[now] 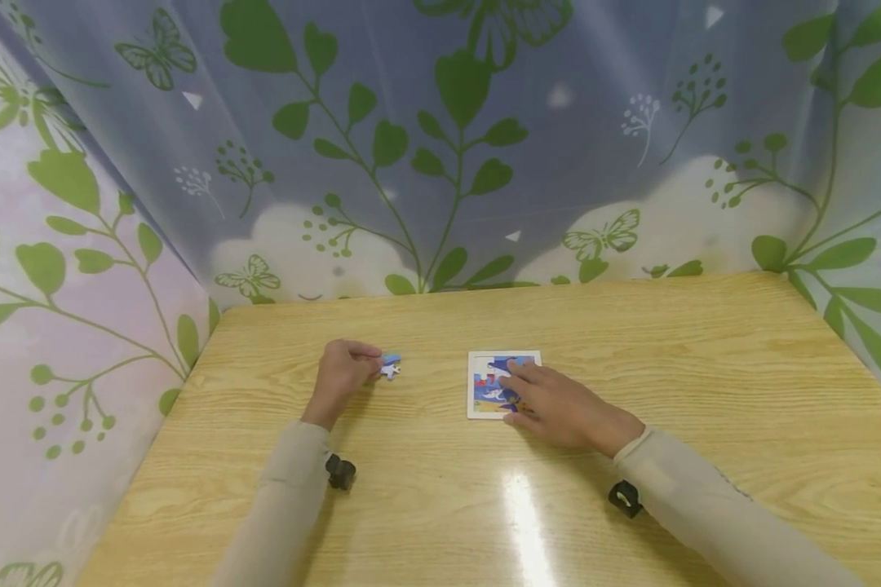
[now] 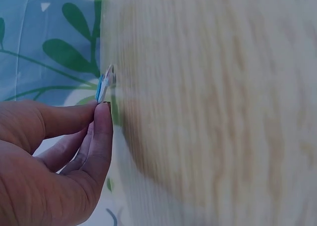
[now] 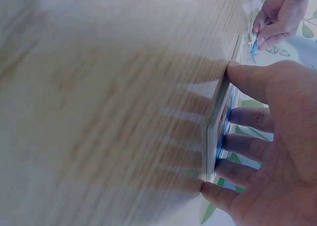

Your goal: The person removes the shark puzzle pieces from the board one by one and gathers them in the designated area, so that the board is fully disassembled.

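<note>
Between thumb and fingertips my left hand [image 1: 343, 377] pinches a jigsaw piece [image 1: 390, 370], blue and white, possibly more than one piece together. In the left wrist view the jigsaw piece [image 2: 102, 86] is seen edge-on above the fingertips. To the right, a small jigsaw puzzle [image 1: 490, 393] in a white frame lies flat on the table. My right hand [image 1: 558, 402] rests over its right side with fingers spread, hiding part of the picture. In the right wrist view, thumb and little finger touch near the frame [image 3: 210, 141] edge while the middle fingers lie on the picture.
The wood-grain table [image 1: 426, 473] runs back to a curtain [image 1: 382, 163] with leaves and butterflies on it. A similar patterned cloth [image 1: 66, 310] hangs along the left side. Dark wrist cameras [image 1: 340, 471] sit at both cuffs.
</note>
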The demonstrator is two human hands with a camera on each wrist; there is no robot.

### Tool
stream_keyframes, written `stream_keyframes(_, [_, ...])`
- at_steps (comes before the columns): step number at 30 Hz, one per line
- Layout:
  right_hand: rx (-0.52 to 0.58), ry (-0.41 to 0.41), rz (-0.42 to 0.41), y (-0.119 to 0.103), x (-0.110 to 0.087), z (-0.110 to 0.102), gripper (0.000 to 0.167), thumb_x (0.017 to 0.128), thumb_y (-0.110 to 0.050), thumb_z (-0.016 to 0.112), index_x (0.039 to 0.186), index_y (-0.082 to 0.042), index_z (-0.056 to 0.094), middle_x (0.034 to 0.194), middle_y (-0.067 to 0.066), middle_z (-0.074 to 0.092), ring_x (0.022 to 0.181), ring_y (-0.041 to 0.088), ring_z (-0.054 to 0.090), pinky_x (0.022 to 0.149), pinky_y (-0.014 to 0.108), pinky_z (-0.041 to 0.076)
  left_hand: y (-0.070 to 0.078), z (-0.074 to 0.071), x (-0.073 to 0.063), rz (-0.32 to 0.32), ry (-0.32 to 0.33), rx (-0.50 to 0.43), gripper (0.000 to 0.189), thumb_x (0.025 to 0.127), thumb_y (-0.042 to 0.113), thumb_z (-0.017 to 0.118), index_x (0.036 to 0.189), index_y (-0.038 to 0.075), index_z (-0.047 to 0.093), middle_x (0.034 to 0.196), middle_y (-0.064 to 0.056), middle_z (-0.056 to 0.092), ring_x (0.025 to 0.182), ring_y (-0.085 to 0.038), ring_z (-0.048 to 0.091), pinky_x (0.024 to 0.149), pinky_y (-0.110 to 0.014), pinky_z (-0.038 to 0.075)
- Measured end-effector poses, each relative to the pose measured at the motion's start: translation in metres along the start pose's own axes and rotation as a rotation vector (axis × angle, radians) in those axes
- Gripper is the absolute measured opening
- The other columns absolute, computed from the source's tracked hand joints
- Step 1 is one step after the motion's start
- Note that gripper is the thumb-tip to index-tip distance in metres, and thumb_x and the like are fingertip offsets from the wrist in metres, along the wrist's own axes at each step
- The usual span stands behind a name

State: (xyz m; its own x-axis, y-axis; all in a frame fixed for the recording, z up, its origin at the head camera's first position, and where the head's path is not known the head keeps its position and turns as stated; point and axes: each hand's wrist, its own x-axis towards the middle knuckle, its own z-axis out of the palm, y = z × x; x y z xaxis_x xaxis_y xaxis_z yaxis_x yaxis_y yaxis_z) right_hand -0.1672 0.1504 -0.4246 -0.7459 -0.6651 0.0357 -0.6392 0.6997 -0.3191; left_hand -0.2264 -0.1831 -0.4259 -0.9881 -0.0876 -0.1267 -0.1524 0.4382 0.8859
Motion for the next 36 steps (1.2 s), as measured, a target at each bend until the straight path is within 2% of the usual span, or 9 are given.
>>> stream_keyframes(8, [-0.01, -0.01, 0.004, -0.001, 0.001, -0.001, 0.054, 0.103, -0.029, 0.06, 0.143, 0.005, 0.05, 0.15, 0.031, 0.042, 0.138, 0.048, 0.041, 0.113, 0.056, 0.034, -0.001, -0.001, -0.001, -0.003, 0.001, 0.041, 0.014, 0.094, -0.004, 0.067, 0.106, -0.01, 0.072, 0.104, -0.024, 0.071, 0.083, -0.022, 0.072, 0.074, -0.029, 0.06])
stream_keyframes(15, [-0.003, -0.019, 0.018, -0.001, 0.0, -0.001, 0.055, 0.104, -0.031, 0.059, 0.144, 0.005, 0.049, 0.151, 0.031, 0.041, 0.14, 0.049, 0.038, 0.114, 0.057, 0.033, 0.001, -0.003, -0.001, 0.036, 0.032, 0.184, 0.012, 0.091, 0.003, 0.073, 0.101, -0.003, 0.075, 0.095, -0.016, 0.074, 0.081, -0.023, 0.07, 0.069, -0.03, 0.056])
stream_keyframes(20, [0.008, -0.024, 0.027, 0.0, 0.0, 0.0, 0.057, 0.103, -0.032, 0.059, 0.145, 0.005, 0.048, 0.152, 0.031, 0.039, 0.141, 0.048, 0.037, 0.115, 0.056, 0.031, 0.008, -0.001, -0.003, 0.087, 0.028, 0.25, 0.012, 0.091, 0.005, 0.074, 0.101, -0.001, 0.076, 0.099, -0.016, 0.074, 0.088, -0.027, 0.069, 0.074, -0.035, 0.057])
stream_keyframes(26, [0.011, -0.023, 0.032, 0.001, 0.0, 0.0, 0.057, 0.103, -0.033, 0.059, 0.146, 0.004, 0.048, 0.153, 0.03, 0.039, 0.142, 0.047, 0.036, 0.115, 0.056, 0.031, 0.022, 0.014, -0.007, 0.16, -0.026, 0.25, 0.012, 0.091, 0.005, 0.074, 0.101, -0.001, 0.076, 0.1, -0.016, 0.075, 0.088, -0.028, 0.071, 0.075, -0.037, 0.059])
stream_keyframes(36, [0.011, -0.021, 0.028, 0.002, 0.0, 0.001, 0.057, 0.104, -0.032, 0.059, 0.145, 0.004, 0.048, 0.153, 0.03, 0.039, 0.141, 0.048, 0.037, 0.115, 0.056, 0.032, 0.036, 0.051, -0.013, 0.214, -0.146, 0.308, 0.013, 0.09, 0.008, 0.077, 0.101, 0.002, 0.078, 0.095, -0.009, 0.076, 0.091, -0.023, 0.071, 0.082, -0.038, 0.058])
